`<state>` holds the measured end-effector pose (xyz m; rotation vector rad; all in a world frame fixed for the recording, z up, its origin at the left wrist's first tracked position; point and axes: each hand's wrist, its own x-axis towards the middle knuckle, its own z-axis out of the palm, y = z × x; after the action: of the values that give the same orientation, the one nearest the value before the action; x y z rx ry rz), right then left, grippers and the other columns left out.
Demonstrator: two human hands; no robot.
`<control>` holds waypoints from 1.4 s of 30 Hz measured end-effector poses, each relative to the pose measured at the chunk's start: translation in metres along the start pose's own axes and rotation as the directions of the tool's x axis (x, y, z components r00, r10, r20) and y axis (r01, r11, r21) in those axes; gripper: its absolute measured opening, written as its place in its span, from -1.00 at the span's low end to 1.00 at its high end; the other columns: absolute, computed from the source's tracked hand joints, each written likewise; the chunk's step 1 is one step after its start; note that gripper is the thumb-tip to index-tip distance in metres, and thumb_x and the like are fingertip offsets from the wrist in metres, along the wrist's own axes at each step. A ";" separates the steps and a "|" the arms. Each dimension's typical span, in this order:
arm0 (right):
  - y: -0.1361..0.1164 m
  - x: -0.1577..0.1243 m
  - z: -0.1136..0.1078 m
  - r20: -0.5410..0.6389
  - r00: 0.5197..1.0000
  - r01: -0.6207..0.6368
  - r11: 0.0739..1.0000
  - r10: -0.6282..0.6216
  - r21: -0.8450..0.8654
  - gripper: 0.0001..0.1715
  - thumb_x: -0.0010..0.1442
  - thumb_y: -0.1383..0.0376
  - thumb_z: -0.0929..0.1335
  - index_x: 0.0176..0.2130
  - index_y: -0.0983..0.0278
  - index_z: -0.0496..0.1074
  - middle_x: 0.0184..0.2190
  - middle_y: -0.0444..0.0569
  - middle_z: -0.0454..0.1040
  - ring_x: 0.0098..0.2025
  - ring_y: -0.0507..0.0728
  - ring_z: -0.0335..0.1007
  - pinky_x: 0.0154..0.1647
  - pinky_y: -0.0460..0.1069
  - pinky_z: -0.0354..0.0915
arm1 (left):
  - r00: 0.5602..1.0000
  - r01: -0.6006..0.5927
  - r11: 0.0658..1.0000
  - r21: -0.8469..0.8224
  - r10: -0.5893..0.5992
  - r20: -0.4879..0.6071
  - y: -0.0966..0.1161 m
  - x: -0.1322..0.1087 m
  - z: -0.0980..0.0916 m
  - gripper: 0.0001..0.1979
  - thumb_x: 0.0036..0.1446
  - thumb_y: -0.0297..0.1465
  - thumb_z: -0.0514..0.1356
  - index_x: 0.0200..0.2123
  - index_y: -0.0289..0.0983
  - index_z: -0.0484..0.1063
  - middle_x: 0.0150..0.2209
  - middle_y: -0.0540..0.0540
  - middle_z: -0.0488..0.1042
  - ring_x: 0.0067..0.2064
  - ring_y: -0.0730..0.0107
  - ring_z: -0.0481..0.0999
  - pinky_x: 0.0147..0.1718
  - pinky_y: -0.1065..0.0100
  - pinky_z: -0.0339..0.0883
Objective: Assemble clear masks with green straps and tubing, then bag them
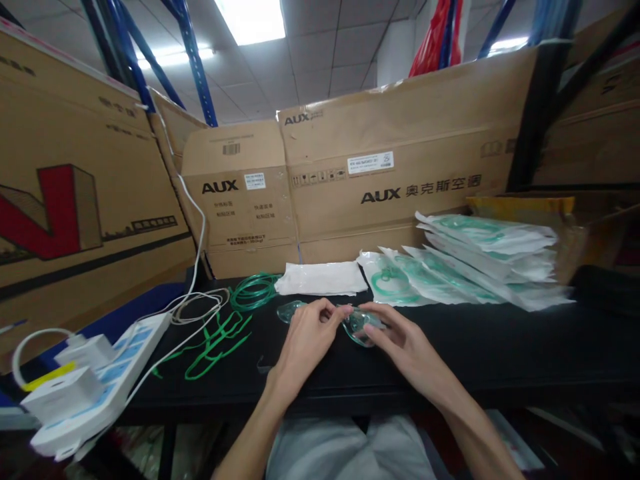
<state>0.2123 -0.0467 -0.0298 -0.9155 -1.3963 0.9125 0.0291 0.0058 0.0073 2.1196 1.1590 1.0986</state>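
My right hand [397, 333] is closed round a clear green-tinted oxygen mask [359, 325], thumb on the near side and fingers over its far edge. Thumb and forefinger of my left hand [316, 325] pinch together at the mask's left edge; whatever is between them is too small to make out. Just left of that hand lies a second clear mask [289, 311], partly hidden by it. Green elastic straps [215, 343] lie loose farther left, with a coil of green tubing [253, 293] behind them.
A white stack of flat pouches [323, 279] lies at the back. Bagged masks with tubing [395, 280] spread right of it, beside a taller pile [490, 247]. A power strip [115, 373] with chargers and white cables occupies the left. Cardboard boxes [330, 193] wall the black table [475, 353].
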 end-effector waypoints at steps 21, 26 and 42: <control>-0.002 -0.014 0.019 0.097 0.905 0.425 0.869 -0.414 -0.254 -0.49 0.17 0.36 0.52 0.08 0.07 0.45 0.08 0.00 0.53 0.16 0.22 0.46 0.19 0.09 0.40 | 0.909 0.396 0.728 -0.559 -0.396 0.128 0.000 -0.060 0.010 -0.45 0.08 0.14 0.27 -0.37 -0.27 0.64 -0.86 0.11 0.14 -0.82 0.63 -0.06 -0.80 0.50 -0.28; 0.001 -0.017 0.028 0.061 0.856 0.496 0.781 -0.514 -0.380 -0.48 0.16 0.40 0.51 0.08 0.12 0.43 0.02 0.02 0.53 0.07 0.18 0.50 0.08 0.01 0.44 | 0.921 0.382 0.725 -0.573 -0.350 0.172 -0.004 -0.061 0.010 -0.47 0.07 0.13 0.30 -0.35 -0.27 0.64 -0.86 0.10 0.17 -0.84 0.63 -0.03 -0.82 0.52 -0.26; 0.002 -0.019 0.023 0.103 0.872 0.485 0.818 -0.478 -0.308 -0.48 0.18 0.44 0.48 0.10 0.10 0.48 0.02 -0.02 0.53 0.02 0.15 0.52 0.05 0.01 0.45 | 0.874 0.485 0.684 -0.545 -0.397 0.280 -0.002 -0.061 0.000 -0.60 0.01 -0.03 0.40 -0.32 -0.27 0.63 -0.82 0.02 0.34 -0.87 0.58 0.11 -0.84 0.56 -0.27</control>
<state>0.1895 -0.0639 -0.0393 -0.7334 -1.7256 0.3074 0.0082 -0.0452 -0.0195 1.2996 1.0017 0.9054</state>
